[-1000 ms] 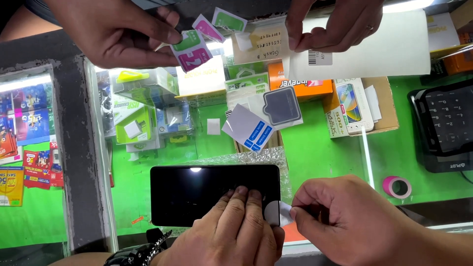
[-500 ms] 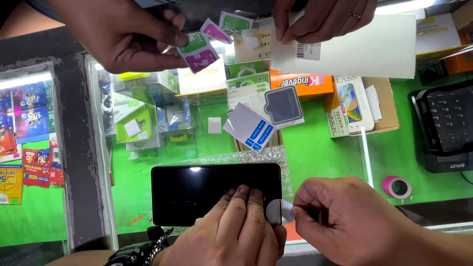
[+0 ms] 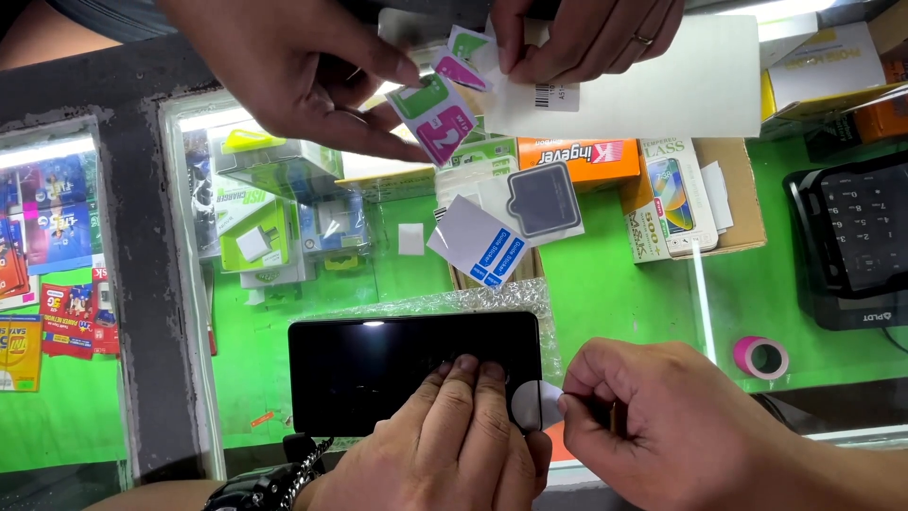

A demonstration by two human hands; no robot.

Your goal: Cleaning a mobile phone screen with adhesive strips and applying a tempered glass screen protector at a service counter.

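Left hand (image 3: 454, 445) lies flat, fingers together and extended, pressing down on the lower right part of a black phone (image 3: 397, 364); it grips nothing, only holds the screen down with the fingertips. A dark wristwatch (image 3: 260, 487) shows on that wrist at the bottom edge. Right hand (image 3: 662, 426) sits just to the right of the left, thumb and forefinger pinched shut on a small white pull tab (image 3: 534, 405) at the phone's right edge, the other fingers curled under. The tab touches the phone's edge and lies right against the left hand's fingertips. The phone lies flat, long side running left to right, on a sheet of bubble wrap (image 3: 454, 303) that shows beyond the hands. All of it rests on a glass counter (image 3: 605, 293) with green lining and small boxed goods seen through it. Beyond the hands, well apart, another person's two hands work near the top: one (image 3: 303, 71) holds green and pink sticker packets (image 3: 440, 109) between its fingers, the other (image 3: 586, 38), wearing a ring, pinches a flat white package (image 3: 643, 85). Between those hands and the phone lie a white-and-blue sticker sheet (image 3: 478, 241) and a dark square film piece (image 3: 547, 201). Right of the right hand, near it, stands a pink tape roll (image 3: 761, 357); farther right, a black keypad device (image 3: 856, 246).
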